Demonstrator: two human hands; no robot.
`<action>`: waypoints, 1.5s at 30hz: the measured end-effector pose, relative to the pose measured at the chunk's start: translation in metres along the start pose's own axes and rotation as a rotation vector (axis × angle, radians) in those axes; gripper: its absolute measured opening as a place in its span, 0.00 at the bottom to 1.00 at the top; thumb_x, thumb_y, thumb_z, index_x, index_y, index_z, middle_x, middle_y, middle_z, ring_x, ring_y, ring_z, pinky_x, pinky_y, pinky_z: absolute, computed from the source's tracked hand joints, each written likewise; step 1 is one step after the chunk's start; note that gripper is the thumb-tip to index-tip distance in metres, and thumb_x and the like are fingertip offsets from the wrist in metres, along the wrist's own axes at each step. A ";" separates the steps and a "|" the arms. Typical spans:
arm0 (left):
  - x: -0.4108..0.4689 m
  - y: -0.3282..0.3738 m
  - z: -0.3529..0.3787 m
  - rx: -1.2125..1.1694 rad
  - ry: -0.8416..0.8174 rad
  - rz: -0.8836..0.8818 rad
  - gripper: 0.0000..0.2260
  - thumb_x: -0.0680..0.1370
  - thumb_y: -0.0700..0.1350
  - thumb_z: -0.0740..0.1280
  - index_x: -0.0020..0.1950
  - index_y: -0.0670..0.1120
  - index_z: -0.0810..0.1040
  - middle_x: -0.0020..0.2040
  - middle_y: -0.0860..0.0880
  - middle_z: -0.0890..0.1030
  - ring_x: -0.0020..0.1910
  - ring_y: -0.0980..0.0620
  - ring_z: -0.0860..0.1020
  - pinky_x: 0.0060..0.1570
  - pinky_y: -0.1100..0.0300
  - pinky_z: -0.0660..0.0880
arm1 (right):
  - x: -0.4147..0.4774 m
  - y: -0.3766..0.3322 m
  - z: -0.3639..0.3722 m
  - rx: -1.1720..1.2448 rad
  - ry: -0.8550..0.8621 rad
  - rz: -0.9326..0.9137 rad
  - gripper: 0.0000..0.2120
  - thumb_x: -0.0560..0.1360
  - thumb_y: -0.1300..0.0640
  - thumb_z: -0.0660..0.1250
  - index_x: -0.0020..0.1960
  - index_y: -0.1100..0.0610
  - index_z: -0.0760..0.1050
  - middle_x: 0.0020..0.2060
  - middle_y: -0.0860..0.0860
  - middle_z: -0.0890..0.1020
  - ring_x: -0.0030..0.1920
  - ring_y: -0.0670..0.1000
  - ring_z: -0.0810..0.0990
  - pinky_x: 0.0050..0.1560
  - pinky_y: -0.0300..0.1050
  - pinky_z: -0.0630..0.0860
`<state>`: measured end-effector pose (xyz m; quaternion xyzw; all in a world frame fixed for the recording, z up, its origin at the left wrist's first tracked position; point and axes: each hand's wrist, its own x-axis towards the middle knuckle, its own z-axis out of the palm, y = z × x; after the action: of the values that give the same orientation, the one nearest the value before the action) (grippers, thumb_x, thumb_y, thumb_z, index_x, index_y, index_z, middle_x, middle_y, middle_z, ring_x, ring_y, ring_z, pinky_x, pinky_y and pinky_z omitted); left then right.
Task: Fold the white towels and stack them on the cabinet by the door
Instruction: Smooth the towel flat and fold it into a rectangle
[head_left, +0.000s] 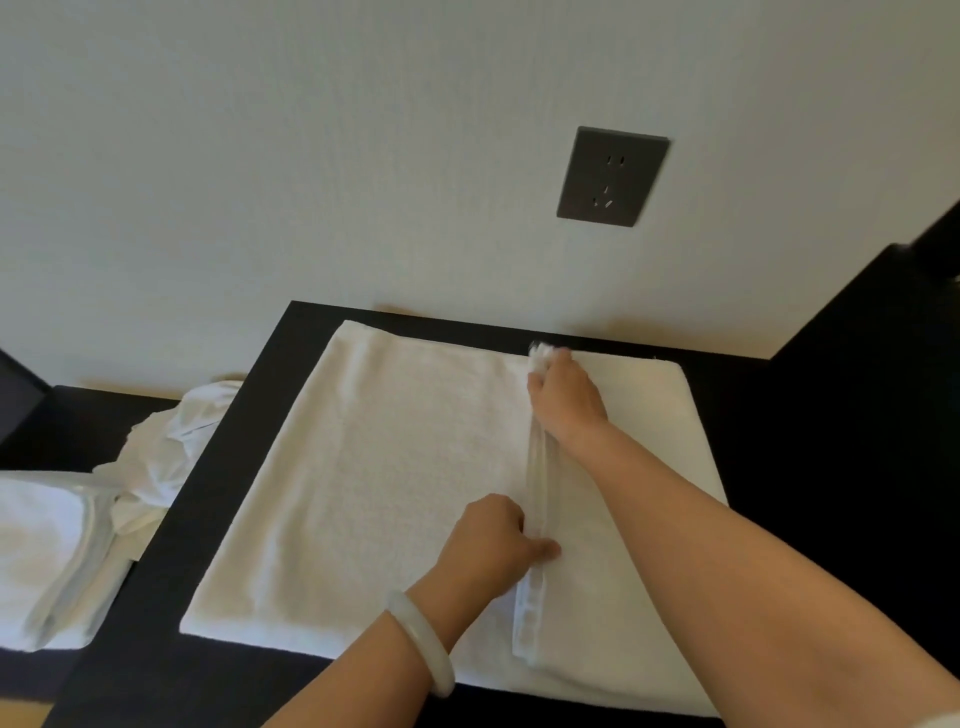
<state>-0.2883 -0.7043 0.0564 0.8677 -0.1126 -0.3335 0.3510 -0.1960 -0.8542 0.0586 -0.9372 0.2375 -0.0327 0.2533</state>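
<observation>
White towel (405, 467) spread on dark cabinet (810, 415), left hand (488, 545) and right hand (566, 400) pinching its raised edge

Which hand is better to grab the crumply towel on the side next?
Probably the left hand. It pinches the raised edge of the flat towel, nearer the crumpled towel, which lies off to the left. The right hand grips that edge's far end and would have to cross over.

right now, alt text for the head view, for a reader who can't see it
Two bare hands pinch a raised fold running down a white towel spread flat on a dark cabinet top: the right hand at the far end, the left hand nearer. More white towels lie to the left.
</observation>
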 end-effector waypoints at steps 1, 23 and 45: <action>0.000 -0.001 0.000 0.004 -0.002 -0.002 0.16 0.73 0.52 0.75 0.35 0.46 0.72 0.32 0.51 0.75 0.29 0.56 0.72 0.29 0.67 0.68 | -0.002 0.000 0.003 -0.007 -0.029 -0.010 0.19 0.83 0.50 0.59 0.66 0.61 0.68 0.59 0.58 0.76 0.55 0.58 0.78 0.52 0.50 0.75; -0.032 0.001 0.004 0.060 -0.142 -0.038 0.17 0.75 0.56 0.72 0.43 0.44 0.74 0.38 0.49 0.77 0.30 0.54 0.75 0.26 0.66 0.71 | -0.201 0.136 -0.041 -0.406 -0.018 0.114 0.37 0.77 0.33 0.30 0.81 0.49 0.45 0.81 0.50 0.46 0.80 0.50 0.44 0.79 0.55 0.42; -0.066 -0.017 0.007 -0.179 -0.375 -0.049 0.13 0.79 0.45 0.68 0.39 0.37 0.81 0.36 0.41 0.85 0.20 0.53 0.67 0.27 0.65 0.69 | -0.296 0.180 -0.064 0.190 0.252 0.220 0.08 0.75 0.59 0.72 0.46 0.47 0.77 0.45 0.40 0.77 0.48 0.38 0.78 0.45 0.34 0.77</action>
<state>-0.3434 -0.6671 0.0738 0.7583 -0.1249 -0.5062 0.3914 -0.5465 -0.8835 0.0437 -0.8658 0.3643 -0.1443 0.3110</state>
